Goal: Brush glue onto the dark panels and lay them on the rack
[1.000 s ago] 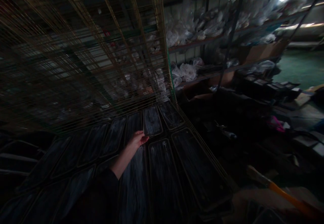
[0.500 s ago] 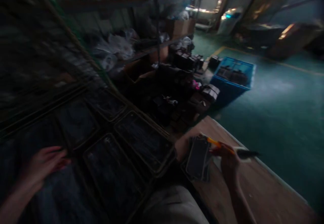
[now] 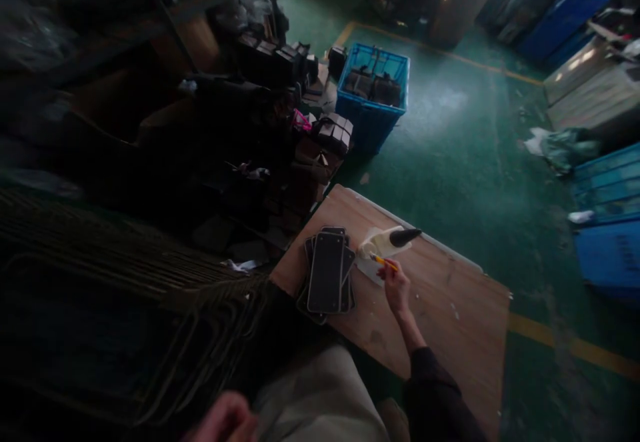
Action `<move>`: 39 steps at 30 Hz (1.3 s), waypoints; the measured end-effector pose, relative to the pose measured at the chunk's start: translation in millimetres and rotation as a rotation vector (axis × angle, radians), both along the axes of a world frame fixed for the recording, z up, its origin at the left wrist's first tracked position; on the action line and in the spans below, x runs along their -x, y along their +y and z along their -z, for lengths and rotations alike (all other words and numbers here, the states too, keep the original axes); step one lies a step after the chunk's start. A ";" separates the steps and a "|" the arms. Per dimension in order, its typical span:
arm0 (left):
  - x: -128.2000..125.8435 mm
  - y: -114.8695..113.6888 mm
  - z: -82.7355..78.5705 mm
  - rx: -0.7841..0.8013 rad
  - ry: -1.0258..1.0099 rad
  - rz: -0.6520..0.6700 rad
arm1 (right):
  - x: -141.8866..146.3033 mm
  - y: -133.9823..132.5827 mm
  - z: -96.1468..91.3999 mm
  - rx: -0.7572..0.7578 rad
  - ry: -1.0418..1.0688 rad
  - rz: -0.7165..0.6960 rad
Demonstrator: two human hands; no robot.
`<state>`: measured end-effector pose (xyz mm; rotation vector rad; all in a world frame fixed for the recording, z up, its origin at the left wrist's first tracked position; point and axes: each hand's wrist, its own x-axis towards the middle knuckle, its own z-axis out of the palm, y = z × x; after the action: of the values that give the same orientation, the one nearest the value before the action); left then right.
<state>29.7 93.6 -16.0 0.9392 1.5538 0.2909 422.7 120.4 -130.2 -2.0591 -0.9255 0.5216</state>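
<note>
My right hand [image 3: 397, 290] is closed around a thin brush with a yellow handle [image 3: 386, 263], above a wooden table. The brush tip is beside a cream-coloured bottle [image 3: 379, 239] that lies on its side, its black pointed nozzle [image 3: 404, 236] toward the floor side. Left of the brush is a crooked stack of dark rectangular panels [image 3: 326, 272] with pale edges. At the bottom edge, near my lap, my left hand [image 3: 227, 419] is blurred and partly cut off; whether its fingers hold anything does not show.
The wooden table [image 3: 450, 309] extends to the right. Beyond it stands a blue crate [image 3: 373, 105] with dark items inside. Wrapped bundles [image 3: 334, 132] and dark shelving are on the left. Many dark frames [image 3: 200, 335] line the lower left. More blue crates [image 3: 607, 245] stand at the right.
The view has swung right and down. My left hand has left the dark panels for the bottom edge near my lap. The brush in my right hand is now beside the bottle.
</note>
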 end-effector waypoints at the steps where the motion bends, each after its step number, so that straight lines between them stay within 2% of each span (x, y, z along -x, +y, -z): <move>1: -17.2 -5.6 13.5 0.038 -0.038 0.025 | -7.9 2.1 8.9 0.007 0.005 -0.004; 3: -52.3 -10.8 49.7 0.116 -0.173 0.034 | -20.3 5.2 26.2 0.023 0.013 -0.022; 5: -82.9 -10.2 93.1 0.169 -0.236 -0.004 | -29.5 7.5 42.1 0.038 0.012 -0.042; 7: -103.3 -7.2 135.4 0.190 -0.192 -0.041 | -36.8 9.9 56.6 0.052 0.005 -0.060; 9: -112.8 -3.3 170.5 0.181 -0.117 -0.066 | -42.7 12.9 70.3 0.066 -0.001 -0.075; 12: -114.3 4.2 208.2 0.139 -0.029 -0.090 | -49.0 17.2 90.9 0.088 -0.013 -0.102; 16: -111.2 16.3 243.3 0.078 0.058 -0.083 | -53.2 18.8 115.5 0.105 -0.038 -0.121; 19: -111.7 22.0 263.2 0.064 0.095 -0.051 | -54.8 17.1 124.5 0.098 -0.063 -0.117; 22: -114.6 24.1 275.0 0.062 0.121 -0.013 | -55.5 14.1 123.2 0.084 -0.104 -0.136; 33: -122.0 34.5 290.5 0.002 0.218 0.089 | -43.1 -18.7 99.2 0.112 -0.268 -0.388; 36: -121.4 35.8 296.0 -0.018 0.227 0.106 | -38.7 -26.7 95.0 0.108 -0.298 -0.382; 39: -121.3 35.3 299.7 -0.045 0.246 0.110 | -32.1 -29.6 91.4 0.085 -0.237 -0.273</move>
<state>151.0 128.9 -315.8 1.1246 1.7175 0.1361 454.8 90.8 -221.6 -2.1144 -1.3580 0.4714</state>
